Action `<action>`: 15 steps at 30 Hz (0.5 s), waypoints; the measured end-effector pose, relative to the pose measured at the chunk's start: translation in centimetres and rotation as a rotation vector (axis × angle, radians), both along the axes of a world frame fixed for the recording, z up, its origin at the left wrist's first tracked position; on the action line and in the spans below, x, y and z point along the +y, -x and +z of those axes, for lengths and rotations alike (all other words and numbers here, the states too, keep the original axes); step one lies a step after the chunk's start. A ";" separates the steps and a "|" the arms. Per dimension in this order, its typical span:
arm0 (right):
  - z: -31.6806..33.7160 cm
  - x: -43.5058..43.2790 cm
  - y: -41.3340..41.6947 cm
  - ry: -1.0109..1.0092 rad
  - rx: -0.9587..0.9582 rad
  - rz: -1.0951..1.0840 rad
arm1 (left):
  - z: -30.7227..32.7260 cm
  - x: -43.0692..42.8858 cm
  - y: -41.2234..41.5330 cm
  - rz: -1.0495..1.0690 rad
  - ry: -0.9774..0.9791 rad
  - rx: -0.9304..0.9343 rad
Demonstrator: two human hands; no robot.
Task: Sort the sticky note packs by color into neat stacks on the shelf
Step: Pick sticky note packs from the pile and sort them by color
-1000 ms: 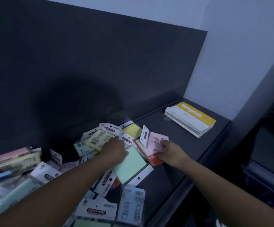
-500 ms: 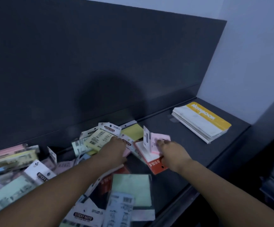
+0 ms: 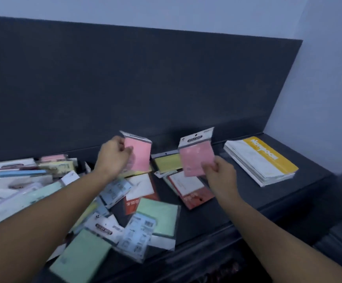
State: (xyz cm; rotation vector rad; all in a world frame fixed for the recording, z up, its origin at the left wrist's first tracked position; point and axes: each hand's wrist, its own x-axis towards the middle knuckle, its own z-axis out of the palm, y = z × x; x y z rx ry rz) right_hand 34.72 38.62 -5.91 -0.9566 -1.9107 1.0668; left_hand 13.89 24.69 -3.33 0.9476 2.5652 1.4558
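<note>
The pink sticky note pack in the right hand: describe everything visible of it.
The pink square sticky note pack looks film-wrapped, with a white header card bearing a dark label strip along its top. It is held up above the dark shelf, roughly upright and slightly tilted, face toward the camera. The right hand pinches its lower right corner; nothing else touches it. The label print is too blurred to read.

Stack of yellow-and-white notebooks (image 3: 262, 160) flat at shelf's right end, near pale wall (image 3: 319, 88).
</note>
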 end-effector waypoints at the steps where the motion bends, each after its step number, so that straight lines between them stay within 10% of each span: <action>1: 0.1 -0.4 0.6 0.150 0.105 0.038 | 0.2 -0.6 -0.1 0.023 -0.072 -0.141; 15: 3.7 -22.2 14.2 0.660 -0.015 0.754 | 3.2 -29.9 1.3 0.469 -0.327 -0.581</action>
